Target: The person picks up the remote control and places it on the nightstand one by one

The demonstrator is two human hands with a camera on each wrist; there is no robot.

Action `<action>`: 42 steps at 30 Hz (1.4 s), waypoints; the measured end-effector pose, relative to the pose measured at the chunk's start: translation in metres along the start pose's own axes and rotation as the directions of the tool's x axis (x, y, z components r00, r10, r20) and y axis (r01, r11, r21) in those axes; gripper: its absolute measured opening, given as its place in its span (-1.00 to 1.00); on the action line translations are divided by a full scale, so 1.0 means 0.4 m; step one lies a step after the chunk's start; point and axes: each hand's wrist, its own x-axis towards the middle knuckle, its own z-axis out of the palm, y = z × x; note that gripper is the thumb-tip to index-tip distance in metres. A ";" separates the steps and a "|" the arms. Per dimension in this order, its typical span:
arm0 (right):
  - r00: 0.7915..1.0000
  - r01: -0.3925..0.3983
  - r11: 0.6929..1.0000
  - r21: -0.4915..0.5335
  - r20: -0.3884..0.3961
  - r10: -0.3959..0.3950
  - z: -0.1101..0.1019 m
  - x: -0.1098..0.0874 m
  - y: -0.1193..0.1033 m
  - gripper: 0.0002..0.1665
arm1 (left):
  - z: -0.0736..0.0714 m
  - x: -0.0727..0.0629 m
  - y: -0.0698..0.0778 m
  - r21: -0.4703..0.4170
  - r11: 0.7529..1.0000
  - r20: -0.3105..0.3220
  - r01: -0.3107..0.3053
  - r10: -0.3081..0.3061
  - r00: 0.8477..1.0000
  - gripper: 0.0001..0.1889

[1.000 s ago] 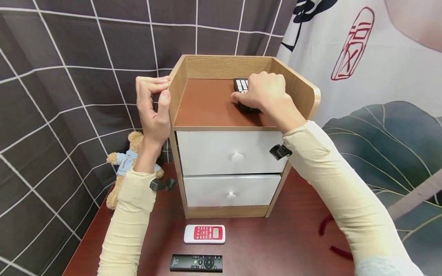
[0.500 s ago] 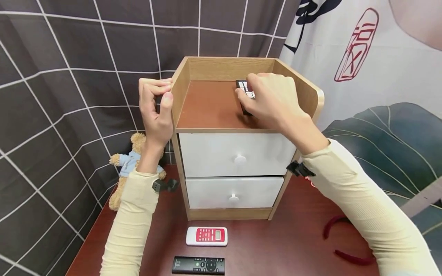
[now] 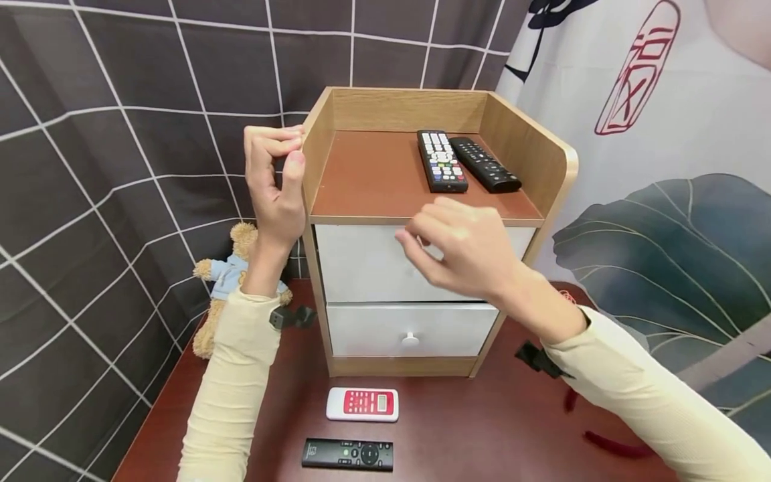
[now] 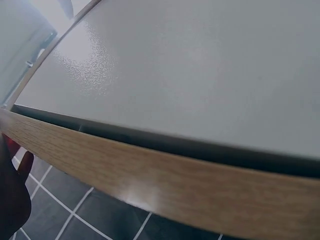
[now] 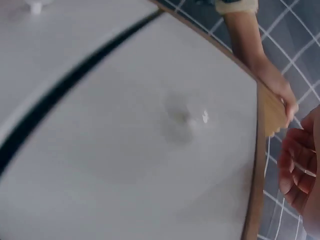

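Note:
My left hand (image 3: 274,184) is at the left side panel of a small wooden cabinet (image 3: 402,367), its bent fingers at the panel's upper edge and the thumb on the outside. In front of the white upper drawer hangs my right hand (image 3: 466,248), fingers loosely curled around nothing; it hides that drawer's knob in the head view. On the cabinet's brown top shelf (image 3: 367,174) two black remote controls lie side by side: one with white and coloured keys (image 3: 442,161), the other a dark-keyed remote (image 3: 484,164) close to the right panel.
On the red-brown table lie a white remote with a red face (image 3: 363,404) and a black remote (image 3: 347,454), both before the cabinet. A teddy bear (image 3: 225,274) sits at its left. Dark red curved pieces (image 3: 617,445) lie at the right. A checked curtain (image 3: 150,134) hangs behind.
My right hand has let go of the remote with white keys and drawn back and down off the shelf, uncovering both remotes. The left hand stays at the panel.

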 end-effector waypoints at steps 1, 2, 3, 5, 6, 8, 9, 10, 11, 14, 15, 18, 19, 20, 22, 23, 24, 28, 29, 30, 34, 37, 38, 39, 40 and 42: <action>1.000 0.006 1.000 0.029 0.000 -0.006 0.002 -0.011 -0.006 -0.70 | 0.002 0.000 0.001 -0.001 1.000 0.001 -0.001 0.001 1.000 -0.67; 1.000 0.009 0.998 0.061 0.005 -0.009 0.004 -0.020 -0.010 -0.70 | 0.004 0.000 0.003 0.000 1.000 0.002 -0.001 0.001 1.000 -0.67; 1.000 0.007 0.995 0.100 0.016 -0.008 0.006 -0.028 -0.011 -0.70 | 0.005 0.000 0.003 -0.001 1.000 0.000 -0.001 0.001 1.000 -0.67; 0.999 -0.006 0.983 0.182 0.043 -0.002 0.012 -0.046 -0.011 -0.70 | 0.005 0.001 0.003 0.002 1.000 -0.004 -0.001 0.001 1.000 -0.66; 0.998 -0.014 0.976 0.215 0.064 0.000 0.015 -0.055 -0.011 -0.69 | 0.004 0.001 0.002 0.002 1.000 -0.006 -0.001 0.001 1.000 -0.66; 0.995 -0.031 0.964 0.263 0.103 0.004 0.021 -0.075 -0.012 -0.69 | 0.001 0.000 0.000 0.002 1.000 -0.004 0.001 -0.001 1.000 -0.66; 0.993 -0.038 0.958 0.283 0.120 0.003 0.025 -0.086 -0.014 -0.69 | 0.001 0.000 -0.001 -0.002 1.000 -0.002 0.002 -0.002 1.000 -0.66; 0.991 -0.044 0.955 0.295 0.133 0.005 0.029 -0.098 -0.017 -0.69 | 0.001 -0.001 0.000 -0.003 1.000 0.000 0.002 -0.002 1.000 -0.66; 0.989 -0.049 0.951 0.304 0.145 0.004 0.033 -0.111 -0.022 -0.70 | 0.001 -0.001 0.001 -0.005 1.000 0.002 0.002 -0.002 1.000 -0.66; 0.987 -0.046 0.947 0.319 0.163 -0.007 0.050 -0.156 -0.041 -0.73 | 0.002 0.001 0.005 -0.001 1.000 0.010 -0.002 0.002 1.000 -0.66; 0.986 -0.044 0.942 0.333 0.166 -0.013 0.056 -0.172 -0.047 -0.74 | 0.002 0.002 0.006 0.003 1.000 0.014 -0.004 0.004 1.000 -0.66; 0.983 -0.041 0.932 0.360 0.181 -0.026 0.075 -0.222 -0.069 -0.77 | 0.000 0.004 0.004 0.017 1.000 0.031 -0.006 0.006 1.000 -0.66; 0.981 -0.046 0.928 0.369 0.192 -0.028 0.082 -0.239 -0.077 -0.77 | 0.000 0.004 0.003 0.019 1.000 0.035 -0.006 0.005 0.999 -0.66; 0.979 -0.050 0.924 0.378 0.201 -0.029 0.090 -0.254 -0.085 -0.78 | -0.001 0.004 0.001 0.022 1.000 0.038 -0.005 0.004 0.999 -0.66; 0.975 -0.066 0.914 0.401 0.222 -0.027 0.106 -0.284 -0.102 -0.81 | -0.002 0.004 0.000 0.026 1.000 0.039 -0.003 0.002 0.999 -0.66; 0.971 -0.085 0.905 0.416 0.237 -0.018 0.114 -0.298 -0.110 -0.82 | -0.002 0.003 -0.001 0.029 1.000 0.036 -0.002 0.001 0.999 -0.66; 0.968 -0.101 0.896 0.433 0.249 -0.011 0.122 -0.311 -0.119 -0.84 | -0.002 0.002 -0.001 0.029 1.000 0.033 0.000 -0.001 0.999 -0.66; 0.955 -0.180 0.847 0.501 0.294 0.029 0.153 -0.364 -0.152 -0.91 | -0.004 -0.004 -0.006 0.036 0.999 0.036 0.000 -0.002 0.999 -0.65; 0.951 -0.197 0.838 0.508 0.306 0.038 0.159 -0.375 -0.161 -0.92 | -0.004 -0.006 -0.006 0.038 0.999 0.039 0.000 -0.001 0.999 -0.65; 0.947 -0.211 0.830 0.516 0.317 0.044 0.165 -0.386 -0.169 -0.92 | -0.005 -0.008 -0.008 0.038 0.999 0.043 -0.002 0.001 0.999 -0.66; 0.930 -0.268 0.808 0.525 0.359 0.076 0.186 -0.429 -0.200 -0.92 | -0.005 -0.012 -0.010 0.031 0.999 0.062 -0.015 0.013 0.998 -0.67; 0.917 -0.303 0.801 0.516 0.386 0.098 0.206 -0.465 -0.219 -0.92 | -0.004 -0.010 -0.012 0.027 0.999 0.069 -0.023 0.021 0.997 -0.67; 0.911 -0.315 0.800 0.510 0.400 0.104 0.215 -0.478 -0.226 -0.92 | -0.004 -0.008 -0.013 0.029 0.999 0.069 -0.024 0.022 0.997 -0.67; 0.905 -0.325 0.801 0.504 0.412 0.108 0.225 -0.491 -0.232 -0.92 | -0.005 -0.007 -0.013 0.033 0.999 0.067 -0.024 0.022 0.998 -0.66; 0.898 -0.336 0.799 0.499 0.426 0.112 0.236 -0.506 -0.238 -0.91 | -0.006 -0.006 -0.013 0.038 0.999 0.064 -0.024 0.021 0.998 -0.66; 0.881 -0.356 0.802 0.480 0.458 0.117 0.259 -0.536 -0.249 -0.88 | -0.009 -0.004 -0.013 0.046 0.999 0.059 -0.019 0.017 0.998 -0.66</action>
